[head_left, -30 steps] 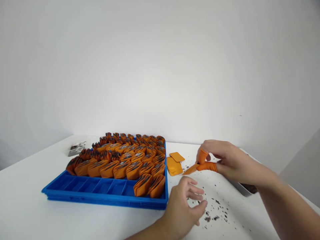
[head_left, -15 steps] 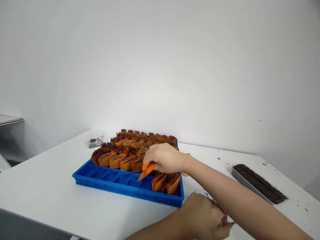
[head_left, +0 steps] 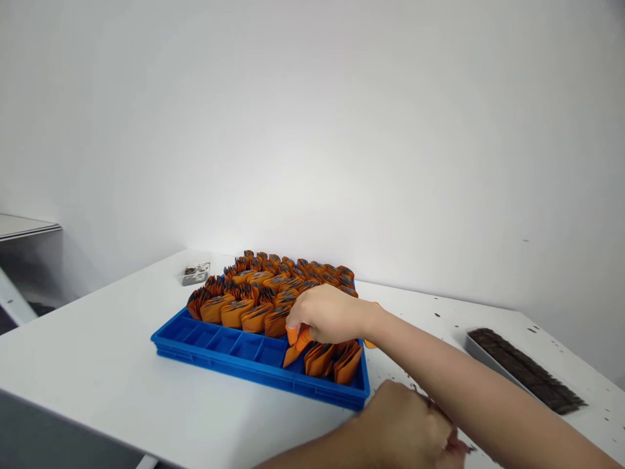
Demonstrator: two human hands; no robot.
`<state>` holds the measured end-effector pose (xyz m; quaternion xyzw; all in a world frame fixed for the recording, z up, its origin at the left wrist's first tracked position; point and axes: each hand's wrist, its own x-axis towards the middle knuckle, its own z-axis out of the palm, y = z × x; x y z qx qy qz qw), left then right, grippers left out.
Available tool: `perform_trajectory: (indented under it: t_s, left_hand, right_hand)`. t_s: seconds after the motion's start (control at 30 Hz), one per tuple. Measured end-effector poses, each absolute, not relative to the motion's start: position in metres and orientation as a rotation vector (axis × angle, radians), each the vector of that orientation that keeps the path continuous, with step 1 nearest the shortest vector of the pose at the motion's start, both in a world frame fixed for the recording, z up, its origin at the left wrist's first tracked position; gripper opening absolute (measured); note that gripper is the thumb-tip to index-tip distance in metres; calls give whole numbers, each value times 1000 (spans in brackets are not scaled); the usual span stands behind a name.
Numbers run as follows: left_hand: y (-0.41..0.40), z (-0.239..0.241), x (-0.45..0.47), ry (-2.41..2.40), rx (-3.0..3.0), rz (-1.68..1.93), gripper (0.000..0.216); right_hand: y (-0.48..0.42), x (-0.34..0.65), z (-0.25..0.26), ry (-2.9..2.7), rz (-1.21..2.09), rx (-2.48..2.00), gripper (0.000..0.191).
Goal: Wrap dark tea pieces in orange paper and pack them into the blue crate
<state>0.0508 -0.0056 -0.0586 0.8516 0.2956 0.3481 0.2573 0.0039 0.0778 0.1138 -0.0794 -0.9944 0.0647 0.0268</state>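
You have your right hand [head_left: 326, 315] out over the near right part of the wide blue plastic tray [head_left: 258, 376], and your thumb and a finger are pinching a thin orange flat piece [head_left: 291, 355]. Stretchy orange finger covers [head_left: 305, 339] are on the tips that do the pinching. The orange piece points down at a slot in the near row, just left of two fat orange folded bundles [head_left: 319, 359] that stand side by side at the right end. To the left of the piece, you can see the blue bottoms of more slots in that row. Behind it, lots of orange folded bundles with dark tops [head_left: 256, 319] stand in rows up to the far edge. Your left hand [head_left: 407, 423] is down near you, just right of the tray's near right corner, with its fingers bent in; your right arm hides some of it, so I cannot tell if it holds anything. On the right side of the white counter [head_left: 97, 365] sits a long pale box [head_left: 494, 366] full of dark brown stuff [head_left: 530, 371], with little dark crumbs [head_left: 532, 329] around it. A small see-through box [head_left: 195, 280] sits at the far left.
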Motion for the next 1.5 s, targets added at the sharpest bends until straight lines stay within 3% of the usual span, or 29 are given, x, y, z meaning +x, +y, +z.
perform_trajectory:
  t_s: [0.27, 0.53, 0.73, 0.9, 0.97, 1.07, 1.43, 1.5]
  left_hand:
    - [0, -44, 43, 667, 2820, 902, 13]
    - [1, -40, 42, 604, 2885, 1008, 12]
    - [-3, -47, 45, 779, 2950, 890, 20]
    - [-10, -45, 46, 911, 3008, 843, 22]
    - [-13, -43, 47, 931, 3017, 859, 22]
    - [-13, -43, 49, 936, 3038, 882, 25]
    - [-5, -61, 53, 859, 2963, 1105, 30]
    - [-3, -63, 54, 838, 2934, 1176, 30]
  right_hand:
    - [84, -13, 81, -3107, 132, -121, 28]
    - [76, -12, 80, -3103, -17, -195, 15]
    - [82, 6, 97, -2971, 386, -269, 15]
    - [115, 65, 116, -2663, 229, -838, 11]
    - [131, 93, 110, -2628, 140, -1220, 14]
    - [148, 131, 91, -2626, 194, -1405, 12]
    - [182, 185, 27, -2577, 362, -1645, 64]
    - [188, 184, 20, -2571, 358, -1680, 65]
